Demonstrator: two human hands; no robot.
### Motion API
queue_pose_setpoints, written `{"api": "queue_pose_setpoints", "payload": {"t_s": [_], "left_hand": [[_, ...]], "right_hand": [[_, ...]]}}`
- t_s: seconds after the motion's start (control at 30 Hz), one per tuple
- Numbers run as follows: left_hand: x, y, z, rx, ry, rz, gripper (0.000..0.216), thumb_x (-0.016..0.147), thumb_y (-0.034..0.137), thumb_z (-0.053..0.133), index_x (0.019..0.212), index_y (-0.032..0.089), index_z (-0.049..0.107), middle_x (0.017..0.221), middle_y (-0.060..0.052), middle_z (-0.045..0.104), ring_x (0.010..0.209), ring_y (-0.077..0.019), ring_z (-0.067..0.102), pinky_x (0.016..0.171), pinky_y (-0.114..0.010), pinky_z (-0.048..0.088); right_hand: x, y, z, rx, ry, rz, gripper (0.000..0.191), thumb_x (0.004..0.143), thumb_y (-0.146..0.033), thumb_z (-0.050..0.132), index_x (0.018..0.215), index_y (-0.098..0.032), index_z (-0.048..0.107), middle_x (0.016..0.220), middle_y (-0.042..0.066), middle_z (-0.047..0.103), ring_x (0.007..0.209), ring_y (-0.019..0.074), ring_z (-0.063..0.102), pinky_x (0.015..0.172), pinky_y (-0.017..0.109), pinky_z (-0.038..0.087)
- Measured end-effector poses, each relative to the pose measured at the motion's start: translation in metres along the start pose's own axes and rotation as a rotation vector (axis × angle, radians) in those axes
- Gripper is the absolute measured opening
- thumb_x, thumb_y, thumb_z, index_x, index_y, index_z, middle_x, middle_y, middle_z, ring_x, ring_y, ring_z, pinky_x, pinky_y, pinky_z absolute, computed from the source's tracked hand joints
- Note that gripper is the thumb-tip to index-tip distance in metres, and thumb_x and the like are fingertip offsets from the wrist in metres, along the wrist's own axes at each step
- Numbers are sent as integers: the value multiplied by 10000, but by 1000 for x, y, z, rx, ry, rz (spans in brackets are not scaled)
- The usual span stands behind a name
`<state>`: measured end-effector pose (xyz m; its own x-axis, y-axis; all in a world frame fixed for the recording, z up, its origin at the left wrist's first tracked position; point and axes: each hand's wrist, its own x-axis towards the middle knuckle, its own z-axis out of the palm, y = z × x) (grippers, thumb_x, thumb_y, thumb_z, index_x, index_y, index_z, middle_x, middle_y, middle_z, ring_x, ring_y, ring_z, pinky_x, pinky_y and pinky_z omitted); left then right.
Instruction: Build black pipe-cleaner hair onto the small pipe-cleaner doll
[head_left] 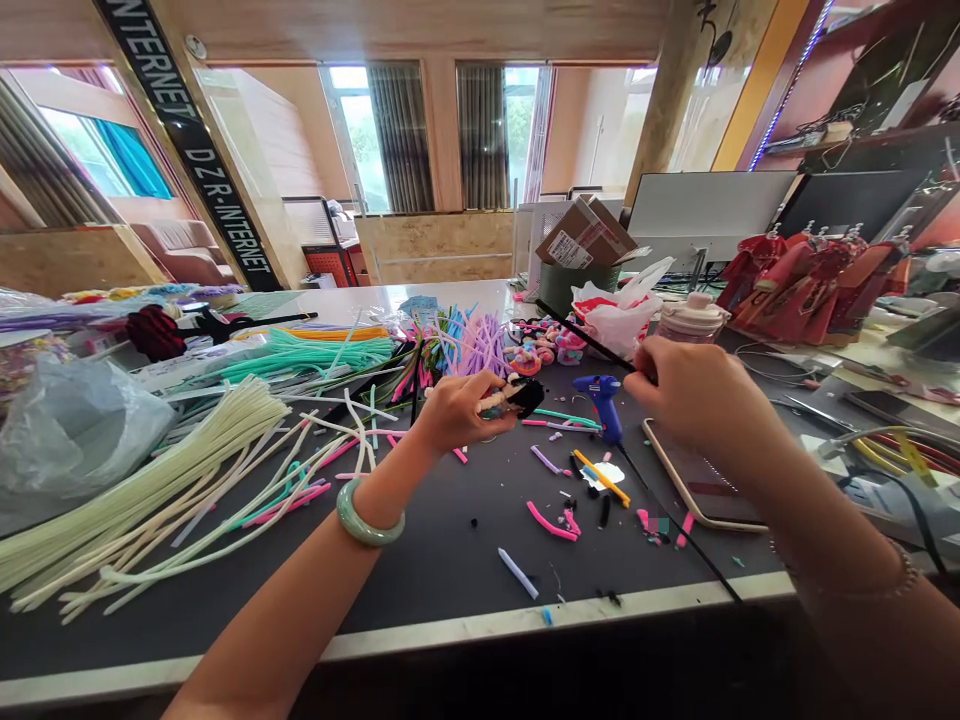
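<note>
My left hand (461, 412), with a green bangle at its wrist, is closed round a small black and cream fuzzy piece (529, 397). Its exact shape is partly hidden by the fingers. To the right, my right hand (686, 378) pinches a thin black pipe cleaner (581, 333) that points up and left, apart from the piece. Between and below the hands a blue glue gun (602, 405) lies on the dark tabletop. Cut bits of pipe cleaner are scattered near it, among them a pink bit (551, 522) and a yellow one (602, 478).
Cream pipe cleaners (150, 480) spread across the left, with teal ones (322, 355) and purple ones (484, 345) behind. A phone (697, 480) lies below my right hand. Farther back are a lidded bottle (691, 318), a cardboard box (589, 235), red pouches (817, 280) and a monitor (705, 220).
</note>
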<state>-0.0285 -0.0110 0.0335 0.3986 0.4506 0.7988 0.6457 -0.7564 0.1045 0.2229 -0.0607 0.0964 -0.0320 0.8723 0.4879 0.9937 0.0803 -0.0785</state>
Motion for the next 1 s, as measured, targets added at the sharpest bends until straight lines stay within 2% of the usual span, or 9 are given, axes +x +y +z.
{"api": "queue_pose_setpoints", "payload": {"t_s": [0.1, 0.2, 0.3, 0.37, 0.47, 0.57, 0.83, 1.0], "left_hand": [[0, 3, 2, -1, -33, 21, 179, 665, 344, 705, 758, 227, 607, 548, 19, 613, 484, -136, 565, 503, -246, 402], [-1, 5, 5, 26, -40, 67, 161, 684, 336, 692, 768, 225, 610, 562, 13, 635, 488, -135, 572, 509, -248, 411], [-3, 6, 8, 55, -2, 157, 172, 716, 351, 671, 803, 213, 617, 551, 15, 643, 478, -132, 581, 500, -246, 407], [-4, 7, 10, 69, 36, 225, 180, 741, 358, 649, 825, 202, 616, 542, 23, 646, 463, -121, 581, 488, -236, 401], [-5, 10, 13, 81, 83, 293, 179, 770, 355, 618, 835, 188, 606, 559, 31, 664, 460, -105, 591, 479, -222, 397], [-5, 13, 15, 92, 96, 323, 188, 793, 358, 594, 840, 177, 597, 588, 27, 684, 470, -102, 606, 471, -222, 393], [-6, 19, 15, 109, 61, 318, 198, 801, 368, 599, 850, 177, 599, 589, 37, 685, 476, -96, 610, 469, -223, 383], [-7, 20, 19, 99, -2, 292, 222, 794, 381, 611, 862, 169, 607, 592, 30, 683, 480, -100, 615, 460, -222, 380]], "right_hand": [[8, 12, 1, 175, 83, -98, 71, 777, -161, 549, 769, -210, 600, 637, 35, 597, 578, 189, 518, 611, 322, 329], [13, 20, 5, 383, 73, -158, 111, 759, -161, 584, 823, -223, 649, 716, 27, 663, 656, 194, 587, 680, 316, 387], [13, 28, 11, 528, 82, -194, 241, 796, -210, 566, 992, -255, 700, 785, 16, 696, 716, 196, 626, 691, 307, 415], [13, 33, 15, 577, 103, -248, 265, 836, -267, 531, 1019, -273, 722, 799, 17, 696, 712, 190, 621, 656, 302, 418], [12, 39, 20, 620, 139, -333, 273, 856, -310, 504, 966, -283, 753, 815, 26, 686, 698, 177, 601, 622, 301, 420], [11, 42, 23, 639, 159, -352, 254, 841, -314, 536, 952, -286, 763, 792, 25, 666, 664, 163, 572, 601, 302, 421], [8, 51, 21, 587, 179, -383, 246, 831, -304, 555, 937, -263, 772, 764, 34, 614, 645, 162, 550, 607, 332, 423], [7, 46, 21, 573, 168, -432, 233, 847, -309, 555, 923, -270, 771, 765, 37, 624, 679, 172, 579, 637, 340, 450]]}}
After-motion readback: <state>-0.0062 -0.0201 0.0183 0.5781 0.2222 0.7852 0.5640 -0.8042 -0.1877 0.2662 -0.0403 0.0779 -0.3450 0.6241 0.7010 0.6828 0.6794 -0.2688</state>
